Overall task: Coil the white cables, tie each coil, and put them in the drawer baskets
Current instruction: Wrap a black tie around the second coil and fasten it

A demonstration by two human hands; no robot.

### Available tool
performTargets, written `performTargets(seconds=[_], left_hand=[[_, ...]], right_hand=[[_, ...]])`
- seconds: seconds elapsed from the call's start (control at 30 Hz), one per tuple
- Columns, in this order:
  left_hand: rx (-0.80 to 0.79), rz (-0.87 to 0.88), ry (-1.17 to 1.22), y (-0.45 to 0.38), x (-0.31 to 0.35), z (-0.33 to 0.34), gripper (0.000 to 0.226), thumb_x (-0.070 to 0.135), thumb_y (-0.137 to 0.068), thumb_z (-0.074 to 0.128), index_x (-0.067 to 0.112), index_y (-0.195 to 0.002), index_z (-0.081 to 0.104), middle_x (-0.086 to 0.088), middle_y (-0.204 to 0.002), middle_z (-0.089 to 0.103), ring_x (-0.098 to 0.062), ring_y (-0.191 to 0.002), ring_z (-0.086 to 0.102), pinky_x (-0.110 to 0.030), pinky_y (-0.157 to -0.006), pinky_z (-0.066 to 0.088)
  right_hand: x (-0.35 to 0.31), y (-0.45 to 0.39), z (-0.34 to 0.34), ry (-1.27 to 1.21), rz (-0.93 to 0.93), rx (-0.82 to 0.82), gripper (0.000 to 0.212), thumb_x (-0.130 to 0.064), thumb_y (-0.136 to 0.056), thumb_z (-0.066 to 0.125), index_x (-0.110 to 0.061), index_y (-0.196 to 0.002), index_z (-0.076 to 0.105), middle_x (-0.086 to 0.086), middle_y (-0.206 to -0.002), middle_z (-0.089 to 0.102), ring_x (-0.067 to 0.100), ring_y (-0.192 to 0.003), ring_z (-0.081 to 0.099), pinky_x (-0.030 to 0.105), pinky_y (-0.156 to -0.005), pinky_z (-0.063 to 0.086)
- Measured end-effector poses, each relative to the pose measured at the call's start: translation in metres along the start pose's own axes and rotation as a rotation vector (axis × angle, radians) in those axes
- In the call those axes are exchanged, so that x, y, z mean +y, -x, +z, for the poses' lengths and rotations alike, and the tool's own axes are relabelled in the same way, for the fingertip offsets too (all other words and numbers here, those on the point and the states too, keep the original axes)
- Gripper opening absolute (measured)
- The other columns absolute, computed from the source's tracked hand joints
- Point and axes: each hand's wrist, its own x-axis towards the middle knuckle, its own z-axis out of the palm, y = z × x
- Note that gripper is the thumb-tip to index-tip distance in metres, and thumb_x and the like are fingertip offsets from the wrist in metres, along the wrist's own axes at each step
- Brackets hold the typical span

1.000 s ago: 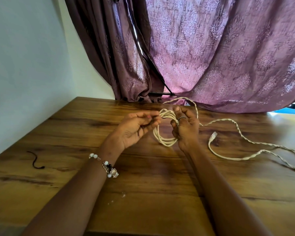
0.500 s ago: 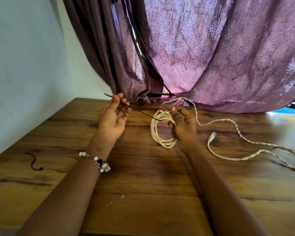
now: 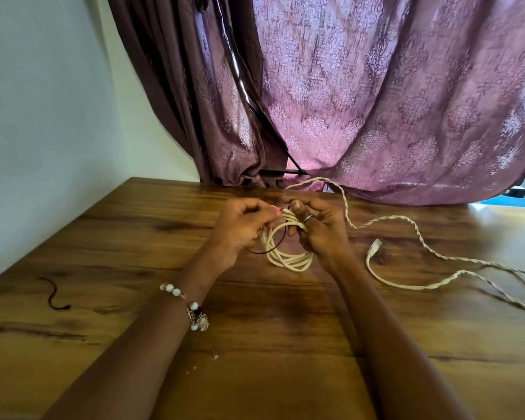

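Both hands are seen together over the middle of the brown wood-grain table (image 3: 134, 237), working on the coil of white cable (image 3: 288, 256). The right hand (image 3: 319, 228), with a silver ring on one finger, is clamped round the top of the coil, its thumb pressed on the gathered loops, while the bottom of the coil hangs just above or on the wood; which cannot be told. The left hand (image 3: 240, 225) is curled beside it, and the thin black tie (image 3: 270, 247) appears to be pinched in its fingertips; the tie is seen curving down across the coil's opening.

Half a second ago the left hand was drawn well out to the left with the tie pulled taut; it has since been brought back against the coil, and slack is now shown in the tie. From this it is judged that a wrap or knot is being formed, so the first coil is being tied and not yet stowed.

A second twisted white cable (image 3: 422, 241) with a clear plug is left uncoiled to the right, and another short black tie (image 3: 53, 294) lies at the left edge. No drawer baskets are in view.

No brand, label or writing can be read.
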Motion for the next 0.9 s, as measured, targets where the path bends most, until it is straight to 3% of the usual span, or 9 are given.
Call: performTargets(seconds=[0.17,0.33,0.6,0.7,0.77,0.9], left_hand=[[0.081,0.169,-0.12,-0.001,-0.007,0.009,0.015,0.004,-0.08,0.071,0.013,-0.068,0.07,0.01,-0.051,0.062,0.0,-0.048,0.053,-0.015,-0.048,0.04],[0.115,0.247,-0.143,-0.001,-0.012,0.008,0.008,0.004,-0.078,0.073,0.009,-0.072,0.073,0.0,-0.063,0.069,-0.007,-0.058,0.062,-0.021,-0.057,0.05],[0.118,0.325,-0.187,0.001,-0.011,0.008,0.004,0.007,-0.079,0.073,0.005,-0.076,0.073,0.0,-0.065,0.07,-0.005,-0.057,0.063,-0.018,-0.056,0.049],[0.101,0.319,-0.19,0.003,-0.01,0.008,0.007,0.009,-0.082,0.071,0.004,-0.078,0.072,0.007,-0.056,0.066,-0.001,-0.048,0.059,-0.016,-0.047,0.044],[0.085,0.285,-0.169,0.005,-0.009,0.009,0.01,0.01,-0.085,0.068,0.006,-0.077,0.07,0.009,-0.046,0.059,-0.003,-0.038,0.049,-0.018,-0.038,0.039],[0.074,0.267,-0.137,0.006,-0.009,0.01,0.009,0.01,-0.086,0.067,0.01,-0.077,0.07,0.007,-0.046,0.057,-0.007,-0.038,0.046,-0.021,-0.037,0.039]], right_hand=[[0.0,0.001,-0.001,-0.016,-0.001,-0.036,0.02,0.0,-0.095,0.048,0.006,-0.11,0.06,-0.005,-0.048,0.06,-0.002,-0.032,0.043,0.009,-0.032,0.029],[-0.001,0.002,0.0,-0.023,0.01,-0.047,0.023,0.003,-0.093,0.049,0.011,-0.112,0.058,-0.005,-0.05,0.061,-0.001,-0.034,0.047,0.007,-0.034,0.032],[-0.004,0.003,0.001,-0.017,0.005,-0.086,0.025,0.01,-0.093,0.044,0.019,-0.116,0.052,-0.006,-0.047,0.061,-0.001,-0.033,0.048,0.006,-0.034,0.032],[-0.005,0.003,0.001,0.004,0.02,-0.074,0.023,0.009,-0.093,0.045,0.02,-0.112,0.054,-0.007,-0.047,0.061,-0.001,-0.033,0.048,0.006,-0.035,0.032],[-0.003,0.002,-0.001,0.019,0.035,-0.052,0.021,0.005,-0.093,0.049,0.016,-0.108,0.058,-0.006,-0.049,0.062,0.0,-0.034,0.048,0.008,-0.034,0.031],[0.001,0.001,-0.003,0.028,0.069,-0.02,0.014,-0.01,-0.092,0.056,-0.003,-0.096,0.067,-0.003,-0.05,0.062,0.003,-0.034,0.044,0.012,-0.033,0.023]])
